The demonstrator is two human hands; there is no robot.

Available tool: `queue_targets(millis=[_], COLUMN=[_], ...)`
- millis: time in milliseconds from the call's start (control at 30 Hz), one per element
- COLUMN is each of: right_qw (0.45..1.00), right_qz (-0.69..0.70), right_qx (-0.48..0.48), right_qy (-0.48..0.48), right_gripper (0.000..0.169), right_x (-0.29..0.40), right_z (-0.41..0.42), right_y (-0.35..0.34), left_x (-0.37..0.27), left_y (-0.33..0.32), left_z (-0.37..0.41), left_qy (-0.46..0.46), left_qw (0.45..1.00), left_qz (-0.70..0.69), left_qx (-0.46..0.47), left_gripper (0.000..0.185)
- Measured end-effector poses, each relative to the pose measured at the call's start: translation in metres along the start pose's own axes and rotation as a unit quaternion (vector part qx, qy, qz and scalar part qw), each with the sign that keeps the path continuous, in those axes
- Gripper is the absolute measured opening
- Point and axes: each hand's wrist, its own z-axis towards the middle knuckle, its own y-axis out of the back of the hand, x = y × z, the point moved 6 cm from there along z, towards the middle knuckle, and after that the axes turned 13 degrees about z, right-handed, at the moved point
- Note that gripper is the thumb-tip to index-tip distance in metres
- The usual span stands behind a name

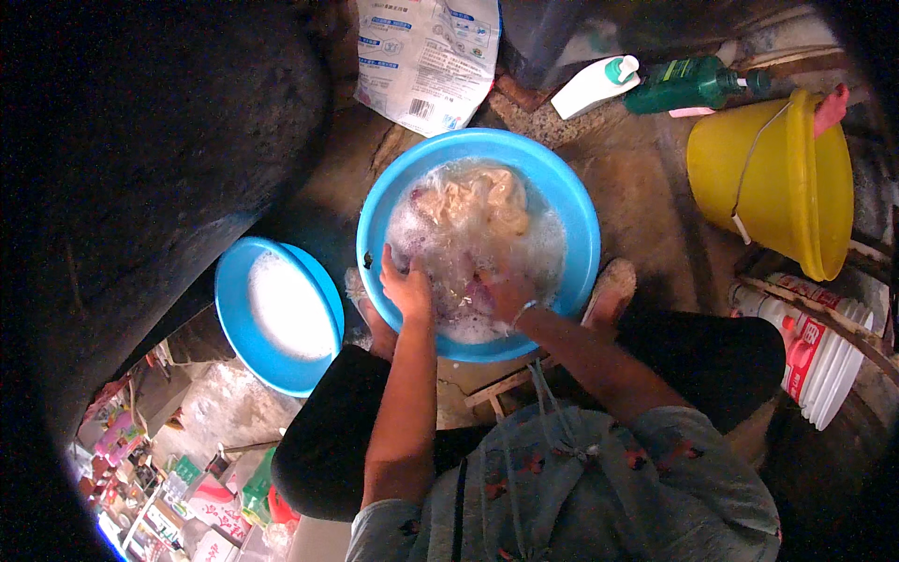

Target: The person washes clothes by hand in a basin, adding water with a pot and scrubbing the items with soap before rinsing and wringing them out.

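Between my feet stands a large blue plastic basin of cloudy, foamy water. Peach-coloured cloth floats bunched in its far half, and darker purplish cloth lies under the water nearer me. My left hand is at the basin's left side, thumb and fingers apart, over dark cloth at the water's surface; whether it grips any is not clear. My right hand is partly under the water beside the purplish cloth, with a thin band at the wrist. The water hides its fingers.
A smaller blue basin with white suds stands to the left. Beyond the large basin lie a printed plastic bag, a white pump bottle and a green bottle. At right are a yellow bucket and white plastic buckets.
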Motion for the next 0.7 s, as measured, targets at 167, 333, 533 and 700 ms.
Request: queue_targets(millis=[167, 333, 533, 700], right_qw=[0.95, 0.913, 0.853, 0.888], right_qz=[0.227, 0.392, 0.519, 0.422], right_qx=[0.04, -0.064, 0.013, -0.062], right_qy=[-0.21, -0.092, 0.045, 0.174], right_gripper=[0.034, 0.029, 0.011, 0.021], right_x=[-0.038, 0.055, 0.132, 0.144], right_z=[0.035, 0.037, 0.005, 0.0], right_y=[-0.025, 0.032, 0.062, 0.074], left_x=[-0.011, -0.04, -0.042, -0.058], left_y=[-0.023, -0.036, -0.04, -0.035], left_z=[-0.041, -0.062, -0.044, -0.053], left_qy=[0.271, 0.356, 0.222, 0.114], left_qw=[0.895, 0.694, 0.566, 0.655], left_qz=[-0.246, -0.46, -0.606, -0.576], left_qx=[0.255, 0.424, 0.512, 0.475], left_gripper=[0.075, 0.061, 0.039, 0.039])
